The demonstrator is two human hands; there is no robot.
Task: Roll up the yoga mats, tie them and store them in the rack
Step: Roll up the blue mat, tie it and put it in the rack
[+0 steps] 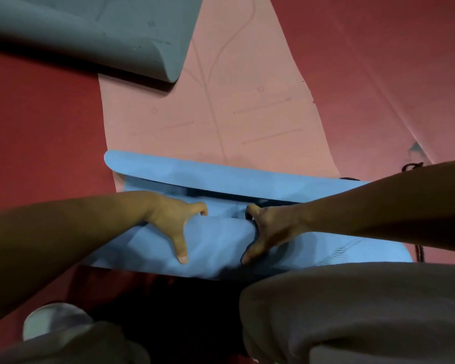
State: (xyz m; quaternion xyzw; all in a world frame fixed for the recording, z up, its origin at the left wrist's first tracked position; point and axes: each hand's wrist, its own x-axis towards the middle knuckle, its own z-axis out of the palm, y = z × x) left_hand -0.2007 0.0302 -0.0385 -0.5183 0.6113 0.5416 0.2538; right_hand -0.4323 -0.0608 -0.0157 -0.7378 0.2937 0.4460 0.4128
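Your left grip and right grip both curl over the soft, thick roll of the blue mat, with fingers hooked across its top and thumbs pressed into its near face. The roll lies on the red floor close in front of you. Its loose matte flap overlaps the flat, faintly line-printed pink mat.

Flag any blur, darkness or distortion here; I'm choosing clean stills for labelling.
Head view: motion blur smears the blue mat between left hand and right hand; deep shadow below its near edge; wide lens bows the pink mat; no glare.
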